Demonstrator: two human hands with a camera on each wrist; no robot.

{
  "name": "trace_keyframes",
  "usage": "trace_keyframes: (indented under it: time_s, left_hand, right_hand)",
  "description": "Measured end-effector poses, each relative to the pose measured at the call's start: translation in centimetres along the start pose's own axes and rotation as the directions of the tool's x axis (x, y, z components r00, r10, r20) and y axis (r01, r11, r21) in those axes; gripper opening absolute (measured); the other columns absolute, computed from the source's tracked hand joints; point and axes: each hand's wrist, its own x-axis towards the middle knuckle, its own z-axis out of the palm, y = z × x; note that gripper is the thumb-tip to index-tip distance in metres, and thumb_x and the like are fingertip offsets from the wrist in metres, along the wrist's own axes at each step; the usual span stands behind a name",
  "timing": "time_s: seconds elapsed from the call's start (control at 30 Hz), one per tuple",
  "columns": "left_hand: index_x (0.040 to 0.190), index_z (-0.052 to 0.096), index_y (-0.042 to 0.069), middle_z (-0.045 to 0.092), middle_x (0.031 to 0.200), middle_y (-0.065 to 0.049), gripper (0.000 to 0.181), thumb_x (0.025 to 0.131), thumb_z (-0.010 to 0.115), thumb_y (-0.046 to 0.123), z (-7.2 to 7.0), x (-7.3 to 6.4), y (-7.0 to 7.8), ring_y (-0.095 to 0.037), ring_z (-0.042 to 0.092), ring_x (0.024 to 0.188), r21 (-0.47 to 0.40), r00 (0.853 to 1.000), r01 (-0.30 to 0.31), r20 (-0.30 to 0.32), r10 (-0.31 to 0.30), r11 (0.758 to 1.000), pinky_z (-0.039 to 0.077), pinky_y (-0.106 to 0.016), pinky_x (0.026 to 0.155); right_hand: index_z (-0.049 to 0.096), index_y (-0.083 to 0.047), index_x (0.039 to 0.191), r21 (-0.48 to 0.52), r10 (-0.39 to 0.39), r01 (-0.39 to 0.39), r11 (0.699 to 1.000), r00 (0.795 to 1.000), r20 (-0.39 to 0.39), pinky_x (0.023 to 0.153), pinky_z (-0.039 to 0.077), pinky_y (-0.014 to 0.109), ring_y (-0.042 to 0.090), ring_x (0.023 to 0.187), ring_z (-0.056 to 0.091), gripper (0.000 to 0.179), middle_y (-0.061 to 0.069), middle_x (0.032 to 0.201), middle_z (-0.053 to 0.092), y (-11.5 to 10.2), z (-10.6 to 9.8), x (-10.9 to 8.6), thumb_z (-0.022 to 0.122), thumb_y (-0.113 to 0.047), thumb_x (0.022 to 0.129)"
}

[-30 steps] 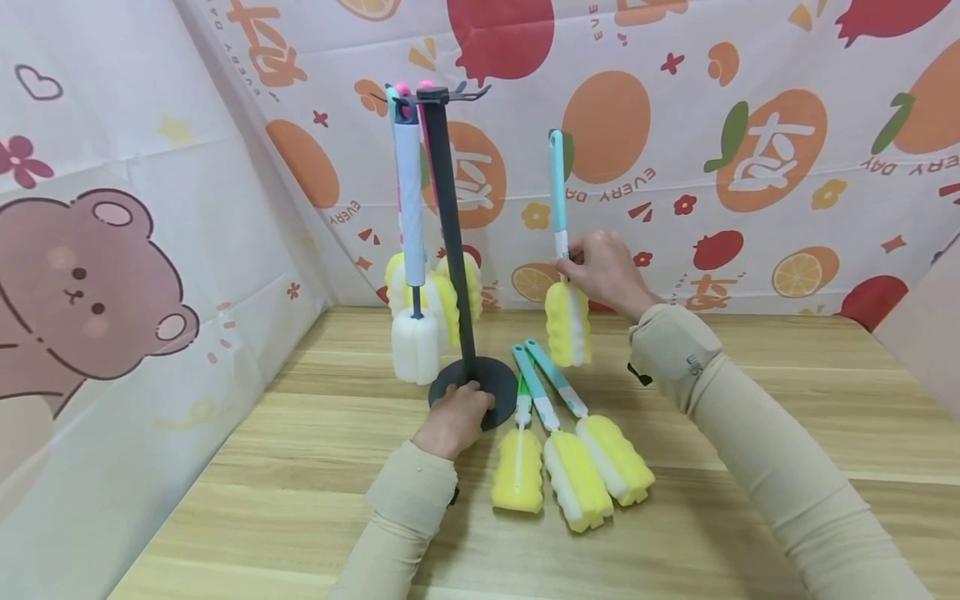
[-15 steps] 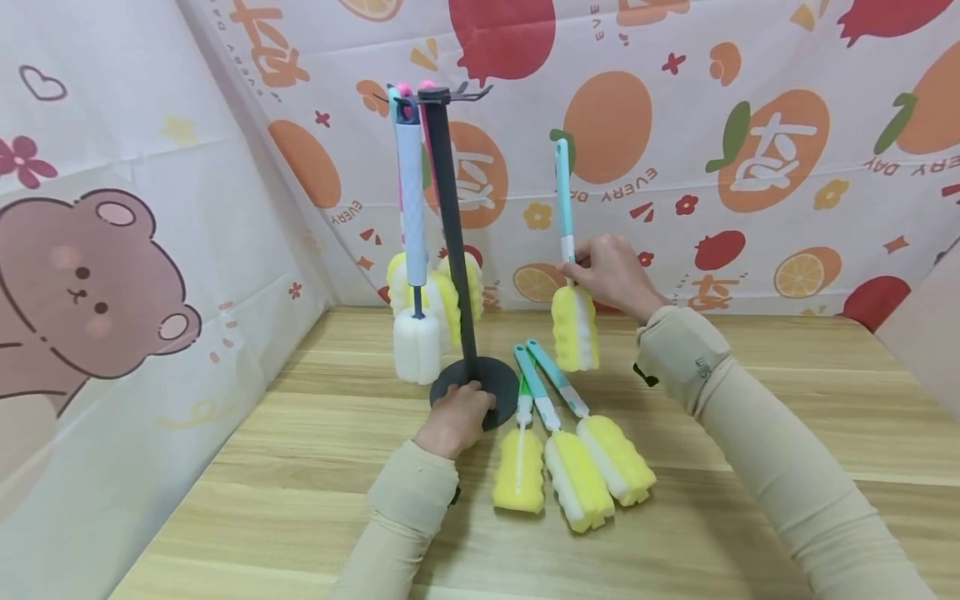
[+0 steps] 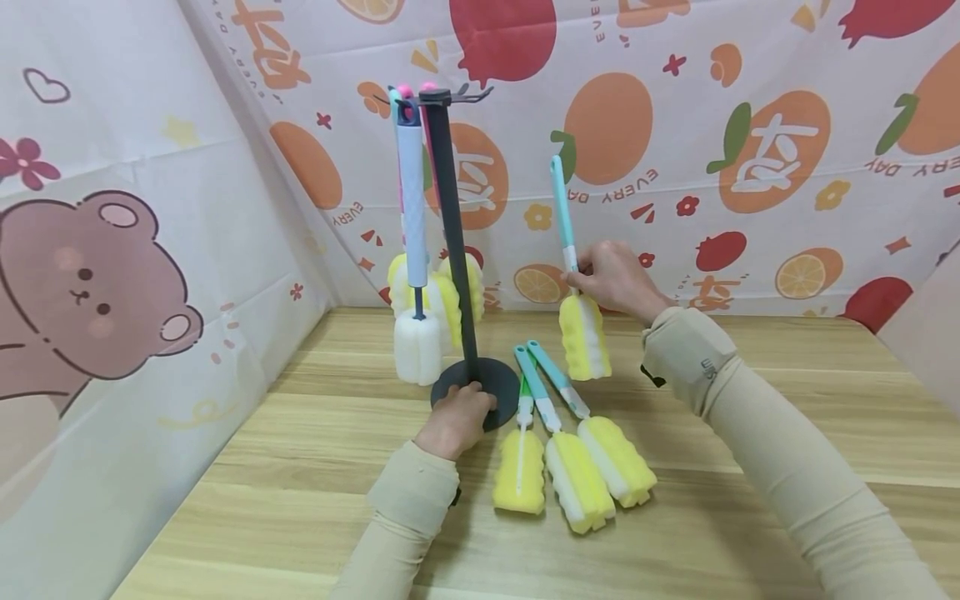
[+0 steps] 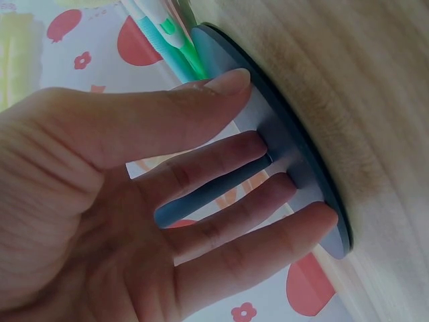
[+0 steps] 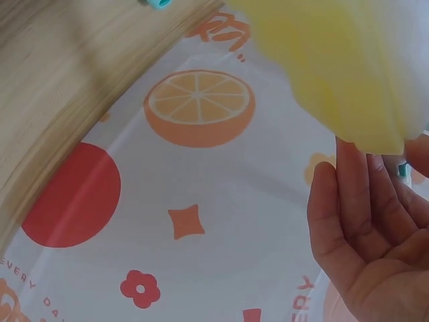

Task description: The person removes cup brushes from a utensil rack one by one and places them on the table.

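Nearest, beige sleeves are showing at btm ctr & btm R of the head pic. Just above, low ctr, 3 brushes w/ sponge heads are lying on the wood table: green-handled brush at L, mid teal brush crossing over its handle, R teal brush beside that. All 3 are pointing handles up-frame, tips near the stand base.

L hand, ctr of frame, is resting fingertips on that round black base; L wrist cam is showing thumb & fingers fairly straight, spread apart, touching it.

R hand, R of ctr, is pinching the white neck of the held brush. Its yellow/white head is hanging down, clear of the loose ones; teal handle's leaning up-L.

Black post is standing up from the base, upper ctr, hooks on top. Blue-handled brush, white head, is hanging at its L; yellow/white brushes are hanging behind, partly hidden. Farthest, fruit-print cloth is covering the back.
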Motion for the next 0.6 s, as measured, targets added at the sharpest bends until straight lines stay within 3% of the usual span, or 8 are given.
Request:
trace_keyframes:
  time_s: [0.6]
  left_hand:
    - [0.111,0.077,0.007,0.063,0.113,-0.021,0.025,0.089,0.074,-0.005,-0.11,-0.06,0.12,-0.043,0.059,0.099,0.009,1.0,-0.004,-0.001,0.004,1.0,0.055,-0.053,0.08]
  right_hand:
    - [0.077,0.009,0.092,-0.062,-0.007,0.011,0.998,0.997,0.08,0.052,0.039,0.026,0.019,0.06,0.05,0.018,0.011,0.073,0.065,1.01,-0.12,-0.51,0.073,-0.009,0.094]
